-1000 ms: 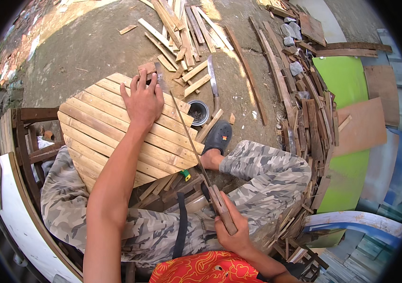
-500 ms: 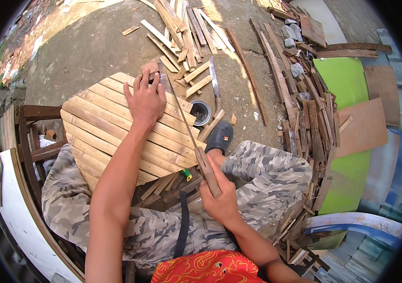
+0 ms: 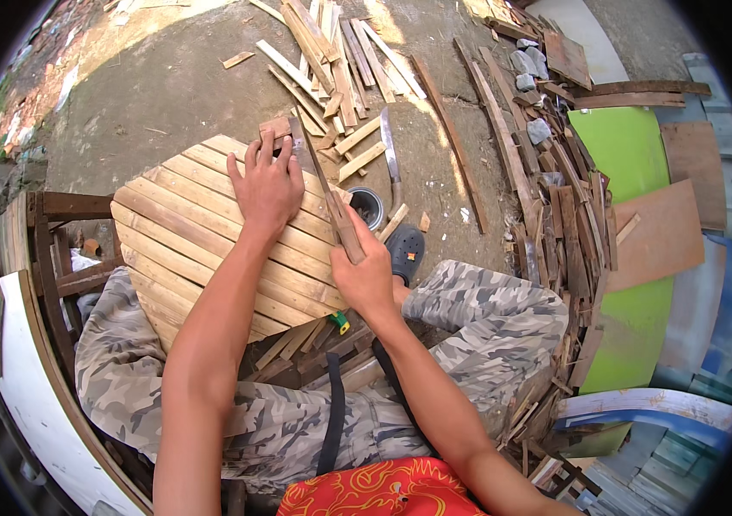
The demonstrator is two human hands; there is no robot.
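Note:
A panel of pale wooden slats [image 3: 185, 232], laid side by side with a stepped, jagged edge, rests across my lap. My left hand [image 3: 268, 191] presses on its far right part with fingers spread, the fingertips reaching a small reddish-brown wood block [image 3: 275, 128] at the edge. My right hand [image 3: 364, 273] is wrapped round the wooden handle of a handsaw [image 3: 345, 230]. The saw's narrow blade runs away from me along the panel's right edge, passing just right of the left fingers and the block. How deep its teeth sit in the wood is hidden.
On the ground beyond lie loose wood strips [image 3: 340, 77] and a long-bladed knife [image 3: 391, 155]. A small grey pot [image 3: 366, 206] stands by my shoe [image 3: 406, 249]. Stacked scrap wood [image 3: 568, 206] lines the right side. A green-and-yellow object [image 3: 340, 322] lies under the panel's near edge.
My right hand has pushed the saw forward and slightly left along the panel's edge, so the handle is now farther from me. My left hand stays nearly in place.

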